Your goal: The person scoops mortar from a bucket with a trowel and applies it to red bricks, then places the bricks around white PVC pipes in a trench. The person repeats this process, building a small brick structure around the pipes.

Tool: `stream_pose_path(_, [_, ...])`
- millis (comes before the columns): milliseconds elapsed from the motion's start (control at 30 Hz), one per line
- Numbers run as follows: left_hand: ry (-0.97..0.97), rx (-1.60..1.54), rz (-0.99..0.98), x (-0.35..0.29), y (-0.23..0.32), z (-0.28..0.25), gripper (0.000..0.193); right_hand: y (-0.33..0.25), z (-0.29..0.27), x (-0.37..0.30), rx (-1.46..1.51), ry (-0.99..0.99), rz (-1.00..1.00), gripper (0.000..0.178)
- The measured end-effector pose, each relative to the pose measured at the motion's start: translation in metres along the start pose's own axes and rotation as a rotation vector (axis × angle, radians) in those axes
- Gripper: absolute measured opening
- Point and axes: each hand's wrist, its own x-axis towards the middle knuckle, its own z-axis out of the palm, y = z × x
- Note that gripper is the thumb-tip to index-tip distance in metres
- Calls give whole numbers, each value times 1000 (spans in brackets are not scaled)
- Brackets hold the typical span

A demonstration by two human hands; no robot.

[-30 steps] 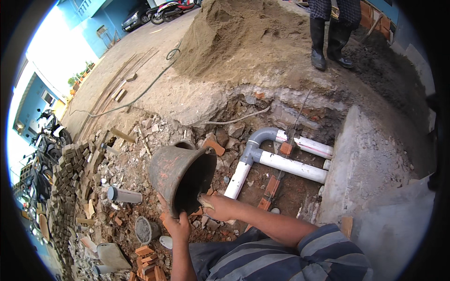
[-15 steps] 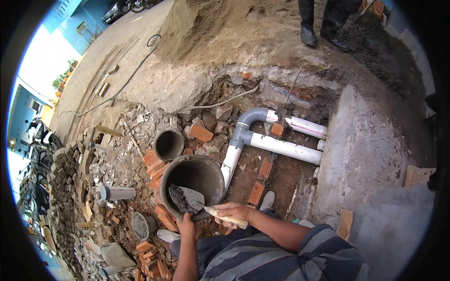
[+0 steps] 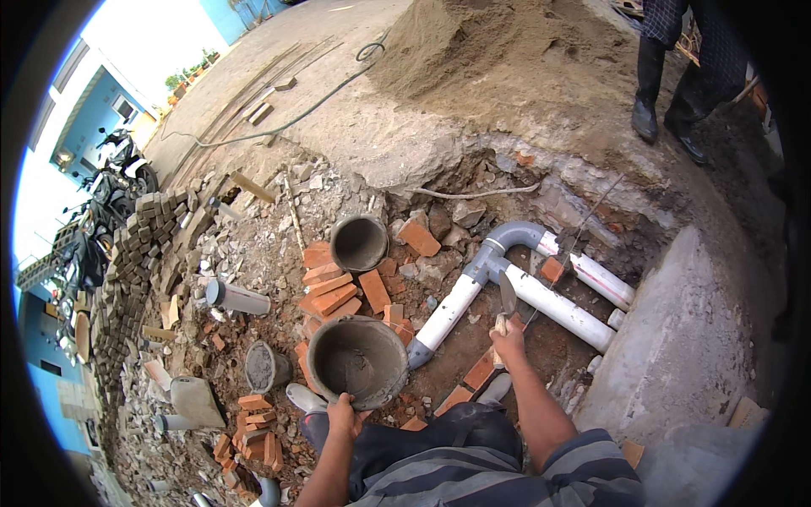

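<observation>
My left hand (image 3: 344, 416) grips the near rim of a large grey mortar bucket (image 3: 400, 372), whose inside is coated with wet mortar. In my right hand (image 3: 508, 340) is the handle of a trowel (image 3: 508, 294). Its blade points away from me, near the grey pipe joint, and shows narrow, so I cannot tell how much mortar it carries. Below that hand a row of red bricks (image 3: 480, 372) runs along the trench floor. A single brick (image 3: 552, 270) sits farther along, between two white pipes (image 3: 553, 314), with a thin string line close by.
A smaller bucket (image 3: 358, 242) stands beyond the large one, beside loose bricks (image 3: 334, 297). Another mortar-caked bucket (image 3: 267, 368) and a brick pile (image 3: 258, 427) lie left. A concrete block (image 3: 667, 329) borders the right. Another person's boots (image 3: 646, 118) stand near the sand heap (image 3: 481, 51).
My right hand has lifted the trowel out of the bucket and carried it right, over the brick row. My left hand stays on the bucket rim. The whole view has shifted.
</observation>
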Motion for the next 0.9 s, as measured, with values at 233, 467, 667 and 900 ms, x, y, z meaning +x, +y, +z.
stream_pose_path(233, [-9,-165,-204,16,-21,10,42,5,-24,-18,108,-147,-7,25])
stream_pose_path(467, [-60,302,-198,50,-18,70,59,86,-43,-63,-41,-50,324,11])
stream_pose_path(667, [-134,1045,119,139,25,128,82,124,-51,-107,-208,-63,503,26])
stream_pose_path(900, [-77,1003,517,329,104,179,89,129,-24,-138,-243,-12,628,39])
